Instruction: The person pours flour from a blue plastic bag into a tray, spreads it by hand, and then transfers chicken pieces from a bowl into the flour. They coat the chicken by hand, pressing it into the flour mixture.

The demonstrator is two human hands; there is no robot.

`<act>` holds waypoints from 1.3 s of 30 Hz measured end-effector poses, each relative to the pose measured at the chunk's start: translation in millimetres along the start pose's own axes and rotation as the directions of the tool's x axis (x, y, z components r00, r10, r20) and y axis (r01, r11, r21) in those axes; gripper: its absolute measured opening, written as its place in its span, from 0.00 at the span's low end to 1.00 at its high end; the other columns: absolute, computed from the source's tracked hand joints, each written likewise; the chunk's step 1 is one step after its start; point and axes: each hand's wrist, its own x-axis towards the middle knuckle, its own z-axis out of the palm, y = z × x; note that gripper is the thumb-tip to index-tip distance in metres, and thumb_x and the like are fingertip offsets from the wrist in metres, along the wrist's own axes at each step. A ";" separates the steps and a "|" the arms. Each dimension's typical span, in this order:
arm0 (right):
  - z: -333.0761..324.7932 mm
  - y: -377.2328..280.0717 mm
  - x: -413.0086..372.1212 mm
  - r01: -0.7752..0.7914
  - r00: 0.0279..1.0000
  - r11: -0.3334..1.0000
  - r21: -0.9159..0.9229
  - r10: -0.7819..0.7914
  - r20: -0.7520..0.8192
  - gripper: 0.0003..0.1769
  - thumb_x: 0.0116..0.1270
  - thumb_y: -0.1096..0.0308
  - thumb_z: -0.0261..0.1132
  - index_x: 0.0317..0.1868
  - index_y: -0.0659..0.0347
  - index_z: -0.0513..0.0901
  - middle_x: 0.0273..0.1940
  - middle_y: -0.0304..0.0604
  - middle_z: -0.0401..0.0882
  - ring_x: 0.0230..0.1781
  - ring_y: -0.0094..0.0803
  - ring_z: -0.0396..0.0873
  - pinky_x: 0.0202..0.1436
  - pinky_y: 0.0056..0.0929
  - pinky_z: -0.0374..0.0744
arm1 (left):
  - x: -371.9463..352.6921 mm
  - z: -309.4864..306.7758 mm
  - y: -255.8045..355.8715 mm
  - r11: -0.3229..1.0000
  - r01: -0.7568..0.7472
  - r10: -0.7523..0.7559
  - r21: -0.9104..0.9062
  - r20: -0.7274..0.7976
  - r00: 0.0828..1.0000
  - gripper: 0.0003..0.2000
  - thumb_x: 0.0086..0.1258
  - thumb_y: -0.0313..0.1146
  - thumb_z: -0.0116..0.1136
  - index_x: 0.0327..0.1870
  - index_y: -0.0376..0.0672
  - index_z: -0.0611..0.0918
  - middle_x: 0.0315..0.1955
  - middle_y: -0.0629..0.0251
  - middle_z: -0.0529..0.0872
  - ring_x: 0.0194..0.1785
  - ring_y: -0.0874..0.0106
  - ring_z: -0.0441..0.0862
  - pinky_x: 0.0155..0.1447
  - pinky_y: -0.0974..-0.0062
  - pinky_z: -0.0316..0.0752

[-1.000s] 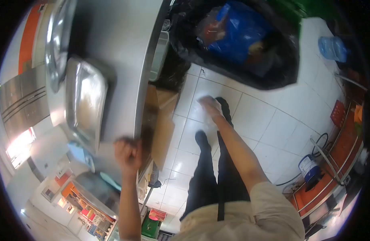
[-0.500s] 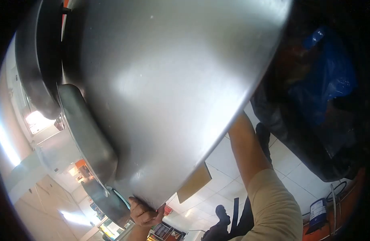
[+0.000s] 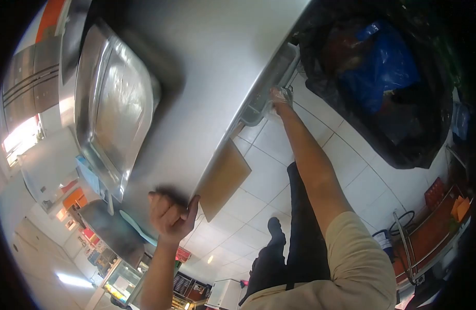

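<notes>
My left hand (image 3: 169, 216) lies at the near edge of a stainless steel table (image 3: 207, 77), fingers curled on the top and thumb against the rim, closed on that edge. My right arm reaches down past the table's side. A thin clear plastic glove covers my right hand (image 3: 282, 98), which appears closed on the rim of a grey plastic tub (image 3: 258, 106) below the tabletop. The table hides part of the tub, and its contents cannot be made out. On the table stands a shiny metal tray (image 3: 121, 98).
A black bin bag (image 3: 320, 77) with a blue plastic bag (image 3: 385, 67) inside is at the right. A tan board (image 3: 225, 181) juts out below the table edge. White floor tiles (image 3: 351, 150) lie beneath. A glass display case (image 3: 121, 281) stands lower left.
My view has drawn back from the tabletop, so the tray shows more fully. My right hand, hidden behind the table before, now shows at the tub. My left hand stays by the edge.
</notes>
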 end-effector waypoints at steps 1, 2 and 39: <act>-1.2 -2.4 -2.3 -0.016 1.000 0.999 0.043 0.017 -0.004 0.22 0.62 0.53 0.59 0.38 0.66 0.84 0.40 0.49 0.84 0.37 0.40 0.82 0.39 0.40 0.78 | 0.1 -0.9 -0.7 1.000 0.003 -0.003 -0.006 -0.008 1.000 0.25 0.43 0.21 0.75 0.12 0.51 0.63 0.16 0.70 0.67 0.22 0.68 0.66 0.32 0.70 0.57; -4.4 -5.8 -7.9 -0.013 1.000 0.999 0.034 0.013 -0.007 0.22 0.62 0.53 0.59 0.38 0.66 0.84 0.40 0.49 0.84 0.37 0.40 0.82 0.39 0.40 0.78 | -0.8 -1.5 -2.4 1.000 -0.007 0.007 -0.016 -0.013 1.000 0.24 0.44 0.22 0.74 0.12 0.51 0.64 0.16 0.70 0.67 0.22 0.68 0.66 0.32 0.71 0.57; -20.1 -113.7 -109.2 0.142 0.906 0.944 0.298 -0.245 0.345 0.16 0.72 0.66 0.50 0.58 0.59 0.66 0.57 0.50 0.67 0.54 0.45 0.74 0.53 0.41 0.80 | 7.0 0.4 -9.8 0.989 0.015 -0.024 -0.145 -0.056 0.998 0.22 0.48 0.24 0.73 0.12 0.45 0.64 0.16 0.66 0.65 0.24 0.65 0.65 0.34 0.68 0.58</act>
